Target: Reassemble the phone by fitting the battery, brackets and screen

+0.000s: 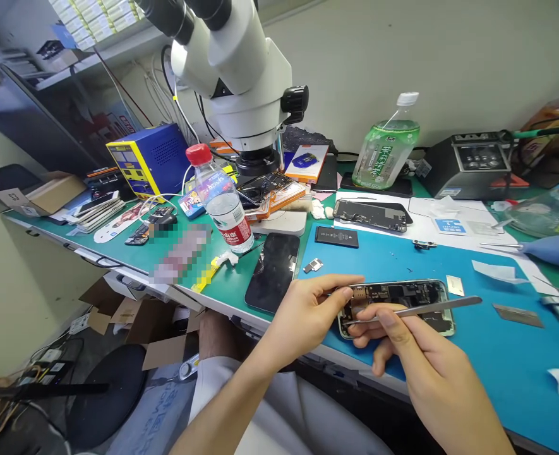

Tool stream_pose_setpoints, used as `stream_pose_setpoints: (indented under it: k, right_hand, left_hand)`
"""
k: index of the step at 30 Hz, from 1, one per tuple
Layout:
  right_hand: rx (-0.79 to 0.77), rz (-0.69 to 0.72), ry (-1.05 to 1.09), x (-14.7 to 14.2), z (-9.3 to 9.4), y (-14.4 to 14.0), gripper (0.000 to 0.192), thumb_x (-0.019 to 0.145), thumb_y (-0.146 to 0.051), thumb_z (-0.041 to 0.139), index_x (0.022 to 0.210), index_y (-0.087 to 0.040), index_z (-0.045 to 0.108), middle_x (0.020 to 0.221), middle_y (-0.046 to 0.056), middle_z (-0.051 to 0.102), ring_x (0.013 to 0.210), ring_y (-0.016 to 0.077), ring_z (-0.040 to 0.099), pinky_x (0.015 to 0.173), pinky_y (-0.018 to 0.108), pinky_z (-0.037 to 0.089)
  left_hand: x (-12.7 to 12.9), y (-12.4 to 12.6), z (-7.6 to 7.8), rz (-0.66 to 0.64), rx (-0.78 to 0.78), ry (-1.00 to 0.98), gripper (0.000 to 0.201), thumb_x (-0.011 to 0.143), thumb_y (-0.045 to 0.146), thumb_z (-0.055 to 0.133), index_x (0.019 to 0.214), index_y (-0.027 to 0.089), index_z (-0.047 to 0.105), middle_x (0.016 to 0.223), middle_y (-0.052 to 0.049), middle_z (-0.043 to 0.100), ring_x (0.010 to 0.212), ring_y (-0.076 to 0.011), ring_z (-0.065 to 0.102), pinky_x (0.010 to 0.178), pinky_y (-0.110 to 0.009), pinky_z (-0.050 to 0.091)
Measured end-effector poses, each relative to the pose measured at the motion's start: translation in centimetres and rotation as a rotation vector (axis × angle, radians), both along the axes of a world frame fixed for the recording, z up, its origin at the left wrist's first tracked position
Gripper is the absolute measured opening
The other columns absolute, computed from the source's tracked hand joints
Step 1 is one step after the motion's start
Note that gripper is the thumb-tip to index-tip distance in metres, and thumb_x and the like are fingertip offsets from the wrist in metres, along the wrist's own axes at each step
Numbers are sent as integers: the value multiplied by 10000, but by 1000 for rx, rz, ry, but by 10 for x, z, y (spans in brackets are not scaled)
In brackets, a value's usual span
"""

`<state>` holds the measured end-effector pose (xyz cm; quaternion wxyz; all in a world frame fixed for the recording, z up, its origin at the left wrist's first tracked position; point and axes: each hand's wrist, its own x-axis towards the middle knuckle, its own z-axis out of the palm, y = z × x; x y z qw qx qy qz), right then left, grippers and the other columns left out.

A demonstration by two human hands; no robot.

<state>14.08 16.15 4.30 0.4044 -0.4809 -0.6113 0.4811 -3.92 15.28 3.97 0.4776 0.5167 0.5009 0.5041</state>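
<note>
An opened phone housing (397,294) with its circuit boards bare lies at the front edge of the blue mat. My left hand (314,309) grips its left end between thumb and fingers. Tweezers (443,306) rest in my right hand (402,341), thumb and fingers closed around them, with the tips pointing into the lower left of the housing. Whether the tips touch a part is too small to tell. Behind the housing sit a black battery (336,236), a small metal part (313,265) and a detached phone screen (371,215).
A microscope (241,82) stands at the back. A red-capped water bottle (222,202) and a dark phone (273,272) are to the left. A green-labelled bottle (388,145) stands behind the screen. At right lie a blue air blower (556,251) and a metal strip (517,315).
</note>
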Motion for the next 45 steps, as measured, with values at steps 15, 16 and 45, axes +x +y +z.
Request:
stream_pose_setpoints:
  k: [15, 16, 45]
  right_hand:
    - [-99, 81, 5, 12, -13, 4, 588, 963, -773, 653, 1029, -222, 845, 895, 108, 837, 659, 236, 784, 618, 329, 690]
    - [-99, 76, -1, 12, -13, 4, 591, 963, -774, 652, 1033, -221, 847, 885, 108, 835, 673, 242, 791, 630, 331, 694]
    - [-128, 56, 170, 1, -4, -3, 497, 1005, -661, 674, 1010, -187, 824, 876, 95, 808, 638, 176, 732, 553, 271, 652]
  left_hand:
    - [2, 1, -3, 5, -4, -15, 356, 1051, 317, 637, 1328, 193, 822, 1232, -63, 855, 1123, -243, 790, 941, -299, 596]
    - [2, 1, -3, 5, -5, -16, 356, 1051, 319, 638, 1327, 192, 823, 1229, -66, 855, 1119, -244, 790, 935, -300, 597]
    - [2, -2, 1, 4, -47, -31, 356, 1030, 361, 685, 1302, 184, 832, 1195, -82, 863, 1109, -249, 805, 958, -290, 613]
